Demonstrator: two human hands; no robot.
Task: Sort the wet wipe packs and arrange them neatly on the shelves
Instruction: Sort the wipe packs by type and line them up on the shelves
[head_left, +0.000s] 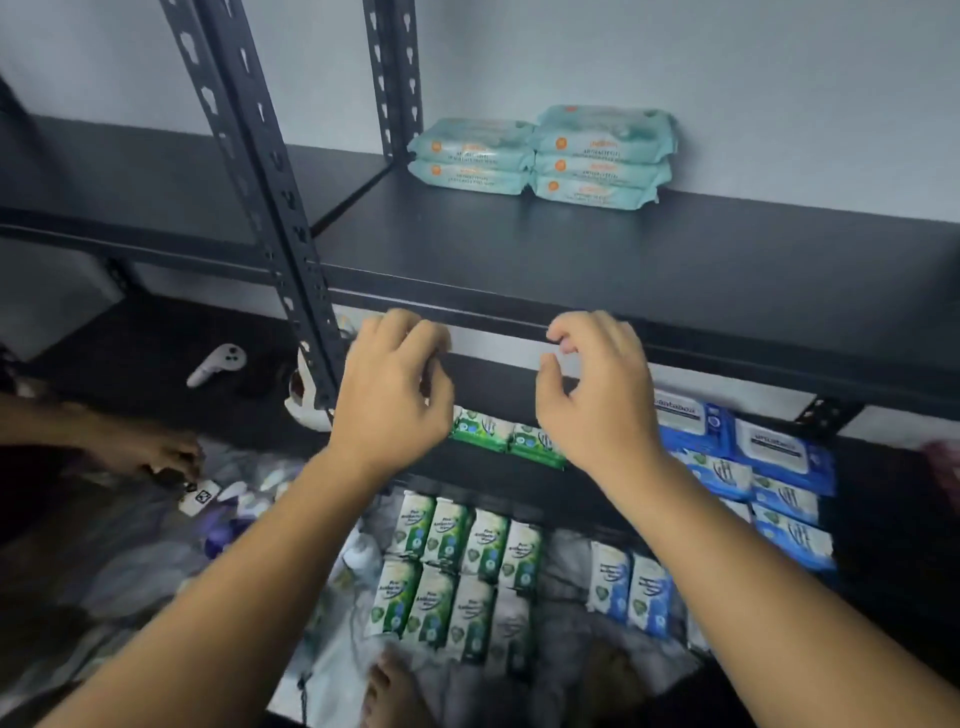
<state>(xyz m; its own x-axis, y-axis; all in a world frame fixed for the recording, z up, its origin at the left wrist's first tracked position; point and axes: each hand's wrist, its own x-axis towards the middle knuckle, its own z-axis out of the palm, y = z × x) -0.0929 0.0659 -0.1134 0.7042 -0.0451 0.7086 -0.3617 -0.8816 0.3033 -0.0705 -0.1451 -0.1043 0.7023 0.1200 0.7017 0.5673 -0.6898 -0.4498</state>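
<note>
My left hand (395, 384) and my right hand (597, 395) hover side by side in front of the lower shelf (488, 467), fingers loosely curled and holding nothing. Between and just below them, two green wet wipe packs (509, 436) lie on that shelf. To the right on the same shelf sit blue wipe packs (748, 467), stacked. On the upper shelf (571, 249), two stacks of teal wipe packs (535, 156) stand against the wall. Below my arms, several green packs (457, 566) lie in two rows on a grey cloth, with two small blue packs (628, 592) beside them.
A black perforated shelf post (270, 208) rises just left of my left hand. Another person's hand (166, 452) reaches in at the left over crumpled plastic bags (156, 545). A white controller (215, 364) lies on the dark floor. A bare foot (384, 691) shows at the bottom.
</note>
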